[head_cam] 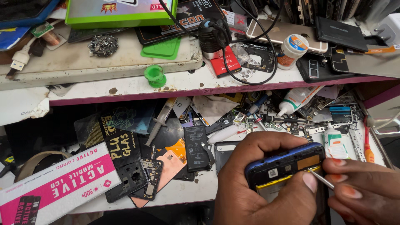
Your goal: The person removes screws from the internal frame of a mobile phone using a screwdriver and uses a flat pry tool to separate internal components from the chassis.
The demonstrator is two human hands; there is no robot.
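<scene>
Blue-rimmed and opened at the back, the phone (pixel 287 166) sits at the lower right of our view, just above the near edge of the worktop (pixel 183 191). Our left hand (pixel 258 183) wraps it from below and the left, fingers curled over the far rim and the thumb pressed on the near face, so the hand is clamped around the phone. Its long axis runs left to right, tilted a little up toward the right.

Our right hand (pixel 362 187) comes in from the right, fingertips pinched together on a thin metal tool (pixel 320 178). The tool's tip points left and touches the phone's inner side near the right end, just beside the left thumb. So the phone lies directly left of the right hand, and both hands are on or at it.

Room is tight: the two hands nearly meet, and the frame cuts off below. Beyond the phone, the worktop is crowded with a black battery (pixel 196 148), loose back covers and small boards. A pink and white box (pixel 54 187) lies well apart at the left. A raised shelf (pixel 175 85) runs across above, carrying a green cap (pixel 155 75).
</scene>
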